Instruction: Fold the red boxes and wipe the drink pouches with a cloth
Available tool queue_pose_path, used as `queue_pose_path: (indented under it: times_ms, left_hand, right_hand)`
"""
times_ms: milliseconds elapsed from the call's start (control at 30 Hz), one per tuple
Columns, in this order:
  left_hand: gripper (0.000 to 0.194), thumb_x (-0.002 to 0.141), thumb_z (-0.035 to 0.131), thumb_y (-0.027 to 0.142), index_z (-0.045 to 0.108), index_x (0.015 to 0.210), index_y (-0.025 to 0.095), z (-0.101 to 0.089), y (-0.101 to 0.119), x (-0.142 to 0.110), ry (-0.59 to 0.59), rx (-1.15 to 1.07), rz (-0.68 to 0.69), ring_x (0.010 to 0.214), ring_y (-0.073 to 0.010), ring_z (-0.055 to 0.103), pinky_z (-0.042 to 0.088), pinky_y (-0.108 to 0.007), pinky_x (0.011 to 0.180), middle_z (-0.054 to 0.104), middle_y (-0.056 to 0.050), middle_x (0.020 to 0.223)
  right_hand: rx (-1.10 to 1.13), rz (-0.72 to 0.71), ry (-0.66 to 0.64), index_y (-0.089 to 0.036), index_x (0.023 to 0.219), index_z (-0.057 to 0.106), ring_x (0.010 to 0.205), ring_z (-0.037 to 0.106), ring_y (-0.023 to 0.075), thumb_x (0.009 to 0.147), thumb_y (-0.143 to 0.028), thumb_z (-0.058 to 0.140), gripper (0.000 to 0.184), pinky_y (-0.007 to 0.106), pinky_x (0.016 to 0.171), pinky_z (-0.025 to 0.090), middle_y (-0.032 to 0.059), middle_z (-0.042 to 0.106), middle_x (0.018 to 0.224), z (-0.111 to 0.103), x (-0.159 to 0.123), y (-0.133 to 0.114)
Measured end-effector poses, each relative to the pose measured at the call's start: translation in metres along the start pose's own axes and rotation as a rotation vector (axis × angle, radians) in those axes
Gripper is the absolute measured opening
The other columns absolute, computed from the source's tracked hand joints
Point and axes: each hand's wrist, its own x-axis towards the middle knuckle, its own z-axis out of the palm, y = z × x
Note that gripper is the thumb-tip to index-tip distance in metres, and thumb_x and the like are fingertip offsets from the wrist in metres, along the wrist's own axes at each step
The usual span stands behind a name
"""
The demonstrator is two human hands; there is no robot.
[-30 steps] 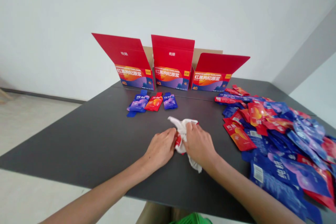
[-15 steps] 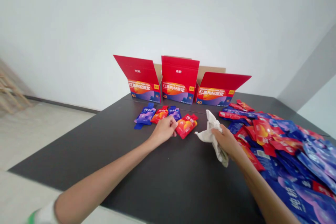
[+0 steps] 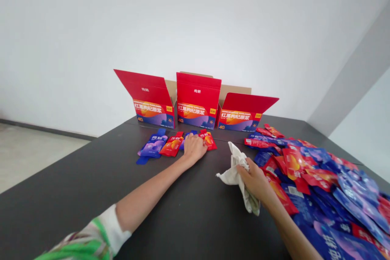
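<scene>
My left hand (image 3: 194,148) has its curled fingers at the left edge of a red pouch (image 3: 209,140), which lies at the right end of a short row. It partly covers a blue pouch (image 3: 185,143). Further left in the row are another red pouch (image 3: 172,146) and a blue-purple pouch (image 3: 154,145) with a blue piece under it. Wrapped in my right hand (image 3: 253,176) is a crumpled white cloth (image 3: 233,172), held above the table beside a large heap of red and blue pouches (image 3: 301,170).
Three red-and-blue cartons stand against the wall with raised flaps: a left carton (image 3: 154,113), a middle carton (image 3: 196,115) and a right carton (image 3: 237,120). Everything rests on a dark table (image 3: 170,219). The pouch heap spreads along its right side.
My left hand has moved the red pouch back and left, up beside the blue pouch in the row. My right hand still grips the cloth. The view has shifted somewhat.
</scene>
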Motion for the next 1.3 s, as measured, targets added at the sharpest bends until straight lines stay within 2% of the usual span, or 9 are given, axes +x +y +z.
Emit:
queue_pose_path:
  times_ms: [167,300,633,733,833,967,1067,1200,1300]
  left_hand:
    - [0.052,0.083,0.046,0.047,0.038,0.133,0.034,0.008,-0.004,-0.001,-0.056,0.121,0.277,0.133,-0.0287,0.021,0.013,-0.055,0.106,0.031,-0.002,0.144]
    - [0.05,0.086,0.031,0.059,0.039,0.131,0.039,0.011,-0.021,0.004,-0.174,0.199,0.372,0.134,-0.0313,0.019,0.015,-0.063,0.101,0.029,0.0,0.145]
    - [0.055,0.086,0.028,0.061,0.038,0.133,0.035,-0.008,-0.062,0.015,-0.142,0.247,0.422,0.131,-0.0287,0.026,0.018,-0.055,0.104,0.032,-0.003,0.144]
    - [0.059,0.085,0.031,0.062,0.033,0.136,0.032,-0.013,-0.035,0.027,-0.066,0.212,0.472,0.132,-0.0281,0.026,0.018,-0.052,0.105,0.031,-0.005,0.144]
    - [0.061,0.086,0.033,0.056,0.024,0.14,0.028,-0.009,0.021,0.046,-0.053,0.105,0.628,0.132,-0.0239,0.026,0.022,-0.042,0.107,0.029,-0.005,0.145]
    - [0.069,0.084,0.041,0.055,0.018,0.142,0.025,0.023,0.105,0.068,-0.344,0.022,0.817,0.133,-0.0228,0.027,0.025,-0.035,0.106,0.026,-0.007,0.147]
    - [0.077,0.075,0.055,0.054,0.026,0.14,0.026,0.057,0.148,0.074,-0.443,0.044,0.847,0.13,-0.0264,0.032,0.03,-0.035,0.103,0.032,-0.007,0.144]
    - [0.064,0.079,0.055,0.045,0.035,0.136,0.025,0.086,0.167,0.074,-0.444,0.04,0.842,0.123,-0.0256,0.041,0.033,-0.035,0.1,0.041,-0.008,0.138]
    - [0.053,0.081,0.053,0.037,0.041,0.132,0.028,0.084,0.163,0.074,-0.427,0.013,0.815,0.118,-0.0252,0.047,0.035,-0.034,0.097,0.049,-0.006,0.132]
  right_hand:
    - [-0.057,0.0,-0.016,-0.02,0.083,0.046,0.067,0.055,0.0163,0.08,-0.036,0.042,0.017,0.023,0.057,0.033,0.0012,0.058,0.072,-0.002,-0.005,-0.01]
    - [-0.117,-0.062,-0.02,-0.019,0.087,0.046,0.067,0.054,0.0157,0.082,-0.034,0.041,0.017,0.023,0.056,0.032,0.0022,0.058,0.075,0.0,-0.008,-0.013]
    - [-0.253,-0.056,-0.022,-0.018,0.095,0.048,0.079,0.058,0.0174,0.084,-0.032,0.04,0.019,0.024,0.062,0.035,0.0051,0.062,0.087,-0.001,-0.011,-0.019]
    - [-0.374,-0.097,-0.103,-0.018,0.103,0.048,0.087,0.059,0.0204,0.081,-0.03,0.043,0.025,0.027,0.069,0.039,0.0074,0.062,0.095,0.003,-0.022,-0.03]
    - [-0.514,-0.171,-0.187,-0.018,0.104,0.05,0.094,0.056,0.0245,0.075,-0.029,0.048,0.031,0.032,0.074,0.042,0.0096,0.06,0.102,0.009,-0.036,-0.042]
    - [-0.571,-0.202,-0.194,-0.016,0.107,0.05,0.096,0.055,0.027,0.073,-0.028,0.049,0.036,0.037,0.077,0.045,0.0115,0.059,0.104,0.01,-0.043,-0.051]
    - [-0.557,-0.223,-0.205,-0.015,0.107,0.05,0.094,0.056,0.0274,0.073,-0.028,0.049,0.037,0.038,0.076,0.046,0.0116,0.059,0.104,0.007,-0.042,-0.05]
    - [-0.553,-0.236,-0.201,-0.016,0.107,0.049,0.094,0.055,0.0281,0.072,-0.028,0.05,0.038,0.04,0.075,0.047,0.0116,0.058,0.103,0.006,-0.042,-0.044]
    - [-0.539,-0.244,-0.217,-0.017,0.106,0.049,0.094,0.055,0.0274,0.072,-0.028,0.05,0.036,0.039,0.075,0.046,0.0107,0.058,0.103,0.004,-0.043,-0.04]
